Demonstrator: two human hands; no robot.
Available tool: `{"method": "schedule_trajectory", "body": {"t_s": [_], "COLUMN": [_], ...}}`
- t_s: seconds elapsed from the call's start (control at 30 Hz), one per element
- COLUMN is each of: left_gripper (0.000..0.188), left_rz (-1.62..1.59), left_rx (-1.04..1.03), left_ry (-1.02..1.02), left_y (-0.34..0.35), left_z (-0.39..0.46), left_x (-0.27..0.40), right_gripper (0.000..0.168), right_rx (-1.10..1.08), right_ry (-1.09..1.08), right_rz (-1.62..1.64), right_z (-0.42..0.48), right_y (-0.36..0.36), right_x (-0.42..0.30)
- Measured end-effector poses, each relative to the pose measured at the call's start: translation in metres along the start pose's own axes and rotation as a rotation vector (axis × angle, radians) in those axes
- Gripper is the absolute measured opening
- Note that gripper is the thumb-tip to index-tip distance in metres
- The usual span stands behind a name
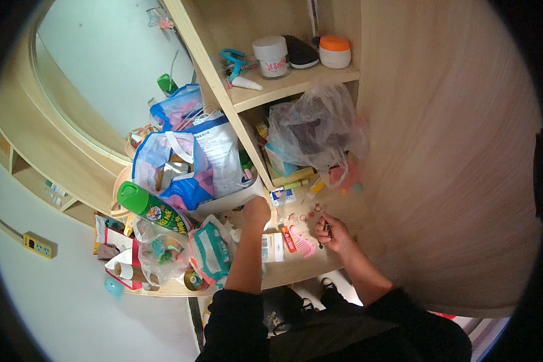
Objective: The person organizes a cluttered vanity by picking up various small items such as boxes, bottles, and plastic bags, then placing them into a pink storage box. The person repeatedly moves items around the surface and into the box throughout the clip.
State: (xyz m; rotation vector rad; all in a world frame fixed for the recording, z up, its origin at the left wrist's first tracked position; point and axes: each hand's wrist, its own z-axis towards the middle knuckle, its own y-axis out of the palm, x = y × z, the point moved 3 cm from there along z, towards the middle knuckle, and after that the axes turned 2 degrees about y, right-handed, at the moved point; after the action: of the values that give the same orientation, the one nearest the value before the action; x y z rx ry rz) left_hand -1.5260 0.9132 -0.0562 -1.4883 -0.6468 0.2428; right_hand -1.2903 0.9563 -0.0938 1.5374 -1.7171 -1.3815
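My right hand (335, 234) is closed around a small dark object (327, 227), too small to name, above the wooden tabletop. Just left of it lie a pink comb (304, 244), a red box or packet (288, 239) and several small ring-shaped bands (303, 217). My left hand (257, 210) reaches down by the front edge of a white bin (228, 199); its fingers are hidden, so whether it holds anything does not show. Beyond it is a blue-and-white card (283, 196). A white packet with a printed code (272, 248) rests beside my left forearm.
A green spray can (156, 209) leans at the left, near a teal wipes pack (210, 251) and a clear plastic bag (160, 249). A blue tote (167, 163) stands behind them. Shelves (294, 92) hold jars and another plastic bag (316, 126). A wooden panel (448, 158) bounds the right side.
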Motion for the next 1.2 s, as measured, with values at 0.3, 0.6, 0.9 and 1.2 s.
{"method": "schedule_trajectory", "body": {"t_s": [0.3,0.6,0.9,1.2], "left_gripper": [0.023,0.013,0.010,0.012], "left_rz": [-0.166,0.024,-0.264,-0.113], "left_rx": [0.147,0.066,0.176,0.127], "left_ry": [0.049,-0.057,-0.065,-0.144], "left_y": [-0.017,0.020,-0.010,0.007], "left_z": [-0.005,0.016,-0.011,-0.004], "left_x": [0.010,0.011,0.004,0.013], "right_gripper": [0.020,0.019,0.019,0.019], "right_rx": [0.044,0.079,0.136,0.168], "right_ry": [-0.008,-0.011,-0.008,-0.006], "right_rz": [-0.254,-0.383,-0.460,-0.483], "right_z": [-0.016,-0.023,-0.018,-0.028], "right_y": [0.013,0.007,0.006,0.008], "right_x": [-0.004,-0.006,-0.005,-0.004]}}
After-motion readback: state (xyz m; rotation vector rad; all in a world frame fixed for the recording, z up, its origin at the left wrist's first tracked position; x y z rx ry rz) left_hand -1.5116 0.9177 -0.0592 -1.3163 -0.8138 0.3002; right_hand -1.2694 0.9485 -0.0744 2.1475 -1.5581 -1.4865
